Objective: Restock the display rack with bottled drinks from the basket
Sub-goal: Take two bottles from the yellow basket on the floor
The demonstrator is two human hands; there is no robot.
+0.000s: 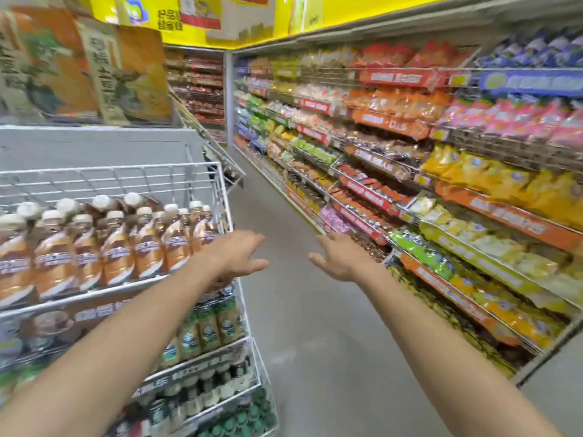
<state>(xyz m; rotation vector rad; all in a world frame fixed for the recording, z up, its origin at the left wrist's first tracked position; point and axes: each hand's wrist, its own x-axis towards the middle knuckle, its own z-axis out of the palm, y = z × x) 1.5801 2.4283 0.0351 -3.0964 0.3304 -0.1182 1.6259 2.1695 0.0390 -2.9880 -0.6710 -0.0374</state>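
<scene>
**Two bare hands out, nothing in either**

Both my hands are open and hold nothing. Just left of my left hand (239, 253) stands the white wire display rack (220, 197). Its front right corner lies under that wrist, though I cannot tell whether skin meets wire.

Left of that hand, on the rack's upper tier, brown-labelled plastic bottles with cream caps (116, 247) stand upright in close rows. Under my left forearm the next tier carries green-and-tan labelled bottles (208, 326). Lower down are dark bottles with pale labels (205, 389), and at the bottom a cluster of round green caps (249, 417).

High and to the left, well apart from my hands, orange and cream printed cartons (63, 58) stand on top of a grey unit.

Between my hands and on beyond them runs the plain grey aisle floor (299, 326). Right of my right hand (340, 260) are long wire shelves of bright snack bags (441, 184). The nearest bags are close to my knuckles but apart from them. A yellow wall band (362, 11) runs far above both hands. Blur smears every label past reading.

Both bare forearms stretch forward. My left hand lies back-up, fingers straight and loosely spread, pointing ahead and to the right. My right hand turns its palm inward, thumb out toward the left hand, fingers gently bent and apart.
</scene>
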